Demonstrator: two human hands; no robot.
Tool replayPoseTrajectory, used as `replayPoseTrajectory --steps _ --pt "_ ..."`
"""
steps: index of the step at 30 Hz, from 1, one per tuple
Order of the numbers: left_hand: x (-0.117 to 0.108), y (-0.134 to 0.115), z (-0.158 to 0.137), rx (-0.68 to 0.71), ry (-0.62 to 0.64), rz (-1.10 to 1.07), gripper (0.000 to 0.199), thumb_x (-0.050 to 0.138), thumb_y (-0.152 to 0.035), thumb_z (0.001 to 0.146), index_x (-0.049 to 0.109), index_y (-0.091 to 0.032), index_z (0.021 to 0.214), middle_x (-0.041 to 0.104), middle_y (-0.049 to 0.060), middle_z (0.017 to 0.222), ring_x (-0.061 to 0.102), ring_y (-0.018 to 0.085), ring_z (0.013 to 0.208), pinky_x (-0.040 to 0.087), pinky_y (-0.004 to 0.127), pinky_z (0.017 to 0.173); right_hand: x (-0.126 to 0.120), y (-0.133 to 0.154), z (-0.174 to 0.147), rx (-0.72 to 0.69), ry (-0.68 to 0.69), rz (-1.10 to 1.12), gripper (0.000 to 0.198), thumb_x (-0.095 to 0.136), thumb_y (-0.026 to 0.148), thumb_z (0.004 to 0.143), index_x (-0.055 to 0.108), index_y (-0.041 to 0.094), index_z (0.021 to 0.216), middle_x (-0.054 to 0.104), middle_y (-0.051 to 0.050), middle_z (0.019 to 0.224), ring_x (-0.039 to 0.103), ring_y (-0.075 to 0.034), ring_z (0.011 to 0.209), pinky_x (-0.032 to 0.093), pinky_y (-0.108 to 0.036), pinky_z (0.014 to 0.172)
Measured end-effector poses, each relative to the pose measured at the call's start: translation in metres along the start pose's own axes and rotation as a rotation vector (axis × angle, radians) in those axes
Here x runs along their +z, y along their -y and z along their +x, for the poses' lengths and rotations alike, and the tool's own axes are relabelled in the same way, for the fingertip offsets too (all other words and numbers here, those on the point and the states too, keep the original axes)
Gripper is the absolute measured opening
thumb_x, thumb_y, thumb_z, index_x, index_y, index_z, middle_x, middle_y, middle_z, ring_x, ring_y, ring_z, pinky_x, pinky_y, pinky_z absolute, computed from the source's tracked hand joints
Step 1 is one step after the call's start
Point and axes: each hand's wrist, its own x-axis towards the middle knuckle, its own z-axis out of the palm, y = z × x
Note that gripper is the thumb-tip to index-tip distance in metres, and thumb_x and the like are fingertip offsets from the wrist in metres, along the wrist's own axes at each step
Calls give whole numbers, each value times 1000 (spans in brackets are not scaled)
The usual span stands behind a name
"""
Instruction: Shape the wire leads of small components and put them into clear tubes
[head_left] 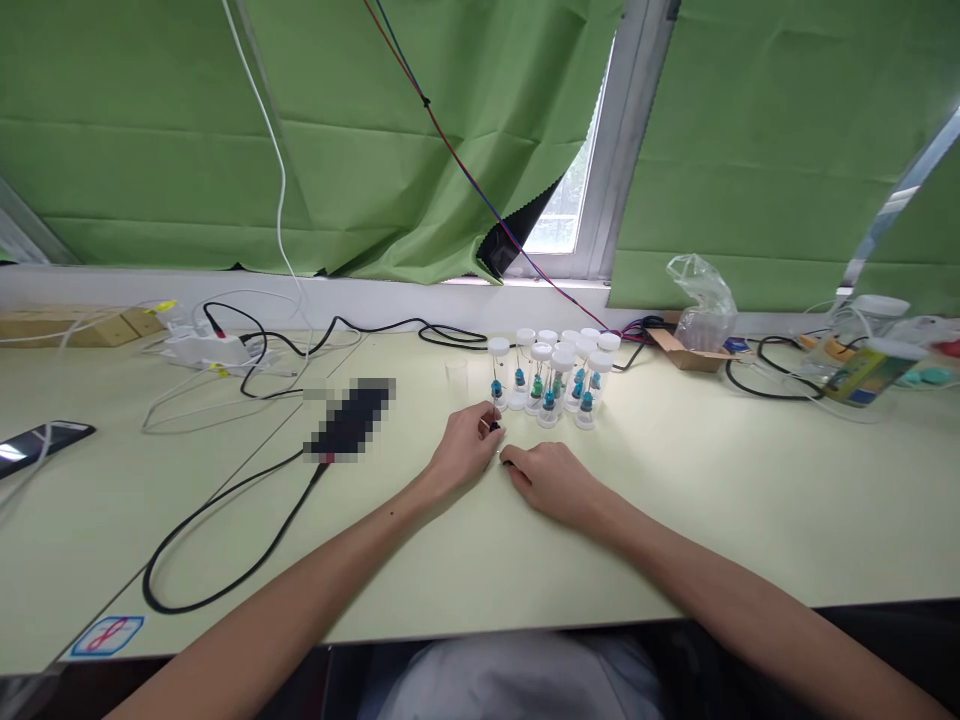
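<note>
My left hand (466, 445) is closed in a pinch on a small dark piece (494, 427) at its fingertips. A thin stem seems to rise from that piece, but its kind is too small to tell. Close beside it, my right hand (551, 482) has its thumb and fingers pressed together, and what they hold is too small to make out. Just beyond the hands stand several clear vials (547, 408) with white caps and small blue-green pieces on thin wires inside. To their left is an uncapped clear cup (456, 380).
A dark, pixelated device (352, 420) with a looped black cable (150, 570) lies left of my hands. A phone (45, 445) is at the far left. Behind the vials, at right, a cardboard box (686, 352) holds a plastic bag (703, 305). A yellow-labelled container (874, 370) lies farther right.
</note>
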Motion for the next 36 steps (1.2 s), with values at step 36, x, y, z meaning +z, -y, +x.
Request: replayPoseTrajectory --steps 36 --pt "0 -1 1 -1 4 8 14 56 -31 82 62 -20 88 68 3 77 58 17 64 45 29 61 -2 -17 1 91 -231 212 43 51 23 92 54 20 135 63 -9 128 64 -22 103 43 -29 76"
